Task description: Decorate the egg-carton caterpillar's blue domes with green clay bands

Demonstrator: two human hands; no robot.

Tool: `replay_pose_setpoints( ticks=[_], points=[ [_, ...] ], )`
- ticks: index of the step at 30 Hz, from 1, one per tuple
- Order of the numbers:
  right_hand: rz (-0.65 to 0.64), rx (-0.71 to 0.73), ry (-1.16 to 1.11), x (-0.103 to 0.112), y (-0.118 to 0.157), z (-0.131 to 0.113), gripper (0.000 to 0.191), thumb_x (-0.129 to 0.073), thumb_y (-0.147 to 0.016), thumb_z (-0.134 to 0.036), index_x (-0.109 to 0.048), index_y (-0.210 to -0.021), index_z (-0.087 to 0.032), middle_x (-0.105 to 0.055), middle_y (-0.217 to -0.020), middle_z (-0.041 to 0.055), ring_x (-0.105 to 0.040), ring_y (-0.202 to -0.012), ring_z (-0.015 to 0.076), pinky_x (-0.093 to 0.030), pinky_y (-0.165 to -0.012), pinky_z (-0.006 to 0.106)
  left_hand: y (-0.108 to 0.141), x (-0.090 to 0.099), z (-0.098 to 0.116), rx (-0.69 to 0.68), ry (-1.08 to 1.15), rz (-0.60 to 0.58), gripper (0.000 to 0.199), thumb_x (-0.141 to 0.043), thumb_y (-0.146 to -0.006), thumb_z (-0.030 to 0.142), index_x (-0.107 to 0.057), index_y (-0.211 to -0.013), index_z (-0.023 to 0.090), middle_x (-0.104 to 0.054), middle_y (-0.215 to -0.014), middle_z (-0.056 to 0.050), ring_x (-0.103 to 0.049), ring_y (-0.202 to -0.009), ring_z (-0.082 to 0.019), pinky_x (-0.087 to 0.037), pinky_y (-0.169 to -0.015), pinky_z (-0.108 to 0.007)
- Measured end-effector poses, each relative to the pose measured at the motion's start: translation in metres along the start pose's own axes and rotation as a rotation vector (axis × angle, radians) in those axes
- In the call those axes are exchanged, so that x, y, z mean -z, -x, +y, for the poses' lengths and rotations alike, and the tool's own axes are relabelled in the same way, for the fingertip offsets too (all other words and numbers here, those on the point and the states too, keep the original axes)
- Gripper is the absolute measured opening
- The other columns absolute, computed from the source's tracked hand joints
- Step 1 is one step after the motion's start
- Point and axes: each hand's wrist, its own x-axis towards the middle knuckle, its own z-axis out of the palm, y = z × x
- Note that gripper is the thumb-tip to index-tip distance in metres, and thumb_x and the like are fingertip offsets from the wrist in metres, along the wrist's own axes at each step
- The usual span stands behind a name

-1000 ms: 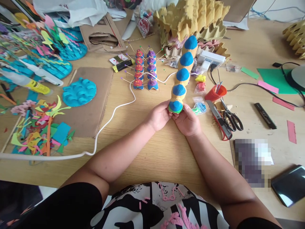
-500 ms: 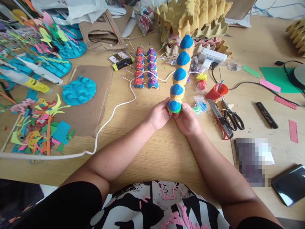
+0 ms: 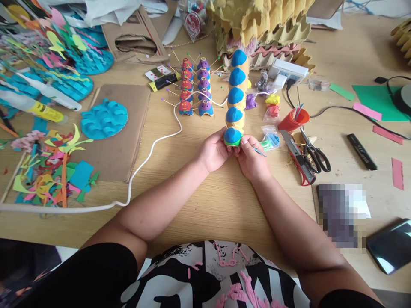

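Note:
A strip of yellow egg-carton cups point(image 3: 230, 107) points away from me, each cup capped with blue modelling clay. The nearest cup also has a band of green clay point(image 3: 233, 143) along its lower edge. My left hand point(image 3: 214, 150) is closed on the near end from the left side. From the right, my right hand point(image 3: 253, 157) grips the same end, thumb against the green clay. A thin blue stick point(image 3: 260, 152) pokes out of my right hand; its other end is hidden. Beyond my hands stand a red caterpillar figure point(image 3: 186, 87) and a purple one point(image 3: 204, 87) with pins.
A white cable point(image 3: 154, 147) crosses the table on the left, near paper scraps point(image 3: 54, 179) and a cardboard sheet point(image 3: 107, 164). To the right are an orange cup point(image 3: 290, 121), a utility knife point(image 3: 298, 158), scissors point(image 3: 316, 156) and bagged clay point(image 3: 271, 139). Stacked egg trays point(image 3: 266, 25) rise behind.
The strip has swung from leaning right to nearly straight ahead, its far end moving left. The thin blue stick now shows beside my right hand. The view has shifted slightly.

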Motion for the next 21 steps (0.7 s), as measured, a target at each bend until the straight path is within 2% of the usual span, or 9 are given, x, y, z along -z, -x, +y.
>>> replay_pose_setpoints(
  ticks=[5, 8, 12, 17, 21],
  points=[
    [-0.039, 0.043, 0.094, 0.0012, 0.0024, 0.0031, 0.041, -0.094, -0.078, -0.059, -0.071, -0.077, -0.025, -0.064, -0.071, -0.0043, -0.059, -0.07, 0.0126, -0.051, -0.075, 0.03, 0.0002, 0.0004, -0.0003, 0.003, 0.039, -0.009, 0.053, -0.05, -0.113, 0.046, -0.069, -0.073, 0.017, -0.064, -0.062, 0.0, -0.055, -0.053, -0.01, -0.049, -0.058, -0.024],
    [-0.018, 0.046, 0.093, 0.0009, 0.0022, 0.0048, 0.04, -0.094, -0.078, -0.057, -0.07, -0.075, -0.025, -0.065, -0.072, -0.0043, -0.062, -0.072, 0.0133, -0.055, -0.081, 0.032, -0.0007, 0.0014, -0.0008, 0.005, 0.06, -0.01, 0.053, -0.051, -0.112, 0.049, -0.069, -0.074, 0.017, -0.067, -0.064, -0.001, -0.058, -0.054, -0.01, -0.049, -0.058, -0.024],
    [-0.003, 0.04, 0.054, -0.0015, 0.0018, 0.0028, 0.044, -0.095, -0.075, -0.059, -0.069, -0.071, -0.024, -0.061, -0.066, -0.005, -0.059, -0.069, 0.0133, -0.055, -0.078, 0.031, -0.003, 0.0036, -0.0017, 0.013, 0.072, -0.013, 0.047, -0.061, -0.107, 0.051, -0.071, -0.075, 0.018, -0.069, -0.066, -0.001, -0.06, -0.055, -0.011, -0.049, -0.057, -0.025],
    [-0.003, 0.027, 0.029, -0.0028, 0.0019, 0.0006, 0.037, -0.102, -0.068, -0.049, -0.077, -0.079, -0.025, -0.07, -0.075, -0.004, -0.06, -0.072, 0.0121, -0.053, -0.076, 0.028, -0.004, 0.0032, -0.0033, 0.01, 0.06, -0.018, 0.042, -0.063, -0.107, 0.047, -0.074, -0.079, 0.017, -0.071, -0.069, -0.001, -0.061, -0.057, -0.01, -0.051, -0.061, -0.025],
    [0.048, -0.001, 0.0, -0.003, 0.0013, 0.0005, 0.041, -0.104, -0.062, -0.05, -0.075, -0.076, -0.025, -0.068, -0.071, -0.0047, -0.057, -0.069, 0.012, -0.05, -0.07, 0.028, -0.0051, 0.0028, -0.0055, -0.002, 0.031, -0.032, 0.037, -0.065, -0.107, 0.041, -0.076, -0.082, 0.016, -0.072, -0.071, -0.001, -0.061, -0.058, -0.01, -0.049, -0.061, -0.024]
  ],
)
